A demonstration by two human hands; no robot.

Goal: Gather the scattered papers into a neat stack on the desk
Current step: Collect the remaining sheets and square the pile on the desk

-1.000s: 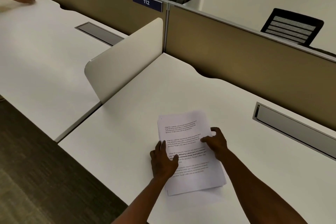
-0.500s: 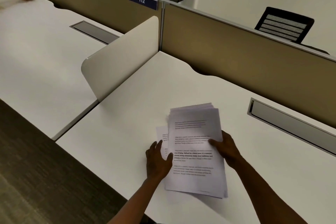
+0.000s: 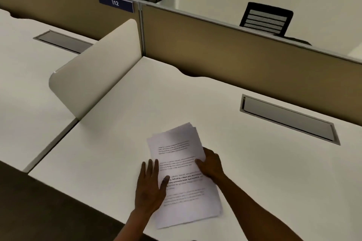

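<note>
A stack of white printed papers (image 3: 182, 164) lies on the white desk (image 3: 195, 103) near its front edge, its top edges slightly fanned at the far end. My left hand (image 3: 149, 186) rests flat along the stack's left edge, fingers together, thumb on the top sheet. My right hand (image 3: 210, 164) grips the stack's right edge, thumb on top and fingers curled under or beside the sheets.
A curved white divider (image 3: 94, 70) stands to the left between this desk and the neighbouring one. A tan partition (image 3: 235, 58) with a blue "112" sign (image 3: 115, 3) runs along the back. A grey cable tray (image 3: 288, 119) is set into the desk at the right.
The lifted bundle in my right hand has come down onto the sheet on the desk, forming one stack. My left hand moved against its left edge. The view shifted right.
</note>
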